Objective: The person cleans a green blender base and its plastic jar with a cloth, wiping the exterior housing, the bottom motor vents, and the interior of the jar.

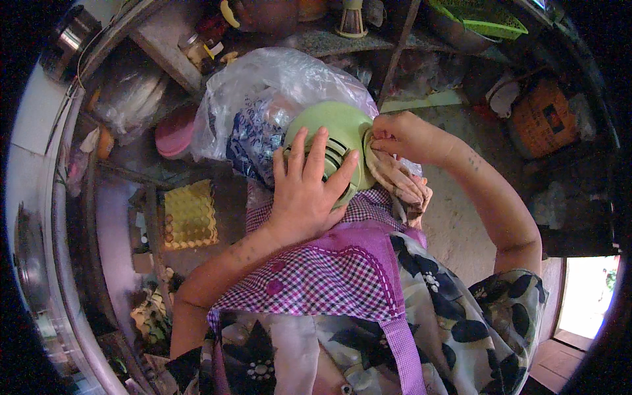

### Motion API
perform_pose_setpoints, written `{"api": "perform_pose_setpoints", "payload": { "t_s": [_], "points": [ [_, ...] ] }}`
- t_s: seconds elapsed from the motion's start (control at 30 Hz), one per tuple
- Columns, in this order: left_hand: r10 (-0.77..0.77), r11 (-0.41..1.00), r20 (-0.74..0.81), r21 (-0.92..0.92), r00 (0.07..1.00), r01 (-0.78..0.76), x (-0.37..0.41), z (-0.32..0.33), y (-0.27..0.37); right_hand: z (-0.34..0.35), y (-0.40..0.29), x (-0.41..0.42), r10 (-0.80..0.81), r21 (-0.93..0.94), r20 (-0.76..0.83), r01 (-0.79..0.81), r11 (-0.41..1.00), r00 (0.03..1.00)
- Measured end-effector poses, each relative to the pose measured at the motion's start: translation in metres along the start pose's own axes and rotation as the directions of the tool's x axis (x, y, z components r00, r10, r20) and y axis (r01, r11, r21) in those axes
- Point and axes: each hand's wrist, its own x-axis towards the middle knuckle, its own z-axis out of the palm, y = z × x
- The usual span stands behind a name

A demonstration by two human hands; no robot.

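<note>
A pale green, rounded plastic housing with dark vent slots (331, 118) lies before my chest, above the checked apron (316, 281). My left hand (306, 187) is spread over its slotted face, fingers apart, steadying it. At its right rim my right hand (400, 138) pinches a beige cloth (395, 177) against or close by the edge; the cloth hangs down in folds to the right. Behind the housing is a large clear plastic bag (281, 69), with a blue-patterned bag (252, 133) showing within or under it. What the housing belongs to cannot be told.
A stone-like shelf (340, 44) runs behind the bag, holding a glass jar (195, 49). Left are a pink rounded object (175, 131) and a yellow egg tray (190, 215). At right stands an orange printed box (543, 118); a green basket (493, 27) is at upper right.
</note>
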Motion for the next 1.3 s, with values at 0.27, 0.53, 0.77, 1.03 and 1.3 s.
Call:
{"api": "perform_pose_setpoints", "payload": {
  "t_s": [0.27, 0.53, 0.77, 1.03, 1.3],
  "points": [
    [0.022, 1.000, -0.035, -0.014, 0.999, -0.022, 0.000, 0.000, 0.000, 0.011, 0.018, -0.013, 0.215, 0.201, -0.009, -0.209, 0.957, 0.977],
    [0.014, 1.000, -0.037, -0.021, 0.999, -0.015, 0.002, 0.000, 0.000, 0.049, 0.019, -0.007, 0.387, 0.424, -0.248, -0.260, 0.868, 0.888],
    [0.025, 1.000, -0.046, -0.015, 0.999, -0.026, 0.001, -0.002, -0.001, 0.043, 0.018, -0.019, 0.413, 0.669, -0.036, -0.285, 0.686, 0.910],
    [0.014, 0.999, -0.056, -0.034, 0.998, -0.016, 0.002, 0.000, 0.000, 0.054, 0.023, -0.019, 0.493, 0.718, -0.164, -0.239, 0.654, 0.855],
    [0.003, 1.000, -0.048, -0.028, 0.999, -0.005, 0.001, -0.001, 0.000, 0.067, 0.032, 0.015, 0.391, 0.365, -0.560, -0.206, 0.908, 0.730]
  ]
}}
